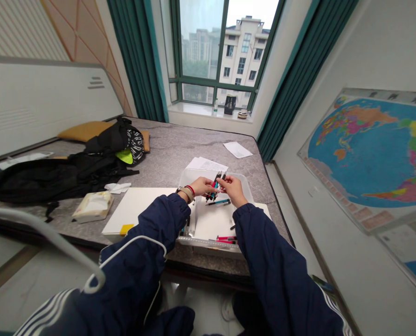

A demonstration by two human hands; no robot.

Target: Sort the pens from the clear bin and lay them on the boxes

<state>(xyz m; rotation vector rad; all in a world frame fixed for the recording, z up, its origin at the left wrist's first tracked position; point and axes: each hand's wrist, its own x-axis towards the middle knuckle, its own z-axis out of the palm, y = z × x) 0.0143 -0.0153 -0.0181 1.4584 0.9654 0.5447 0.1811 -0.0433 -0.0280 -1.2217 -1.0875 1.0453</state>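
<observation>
On my left, a black bag [71, 172] slumps across the table [185, 140], with a soft white and yellow pack [93, 206] nearer me. Next comes a flat white box [138, 205], partly under my left sleeve [148, 233]. My left hand [204, 185] reaches over the translucent tray [208, 242], its fingers closed on a bundle of pens [215, 181]. The bundle leans in the grip, upper ends tipped to the right and past my fingers, lower ends showing beneath them. Inside the tray, a loose blue pen [219, 202] lies just below that bundle, and red pens [226, 239] lie well apart from it, by the near wall. My right hand [232, 186] meets the bundle from its right side, thumb and fingers pinched together on the pens; how many they hold, I cannot tell. Farther right, a world map [365, 149] hangs on the wall.
</observation>
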